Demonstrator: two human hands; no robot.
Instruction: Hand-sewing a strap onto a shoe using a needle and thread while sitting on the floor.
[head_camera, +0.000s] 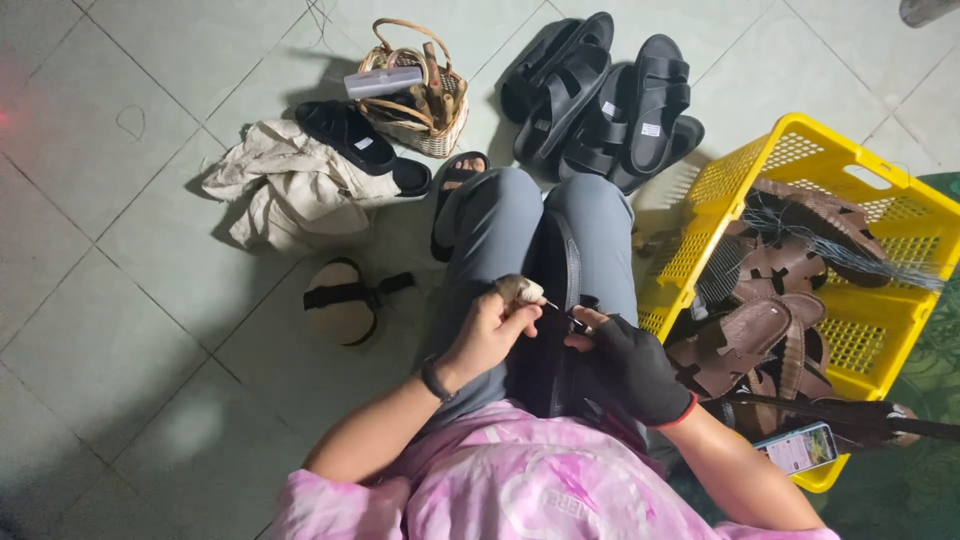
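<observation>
**Stitching a dark sandal on my lap**

My left hand (490, 330) is bare, with a wrapped fingertip, and its fingers are pressed together around a thin needle (549, 304), pinching it just above the work. My right hand (632, 362), in a black fingerless glove, is closed on the dark sandal (562, 300) that lies lengthwise between my thighs, its thumb and forefinger meeting the strap right beside the needle point. The two hands nearly touch over the sandal.

I judge the sandal to be light but stiff in the sole, with a strap that bends yet resists a needle; it is best gripped at the sole edge near the stitch, so it does not twist. The needle is slim and likely slippery, which suits a tight pinch.

Further out, a yellow plastic crate (800, 150) stands by my right knee, filled with brown sandals (760, 325) and loose thread. A phone (798, 448) lies at its near corner. Ahead on the tiled floor (120, 300) are several black sandals (610, 100), a small woven basket (415, 95), a crumpled pale cloth (285, 185) and a tan sole with a black strap (345, 300).
</observation>
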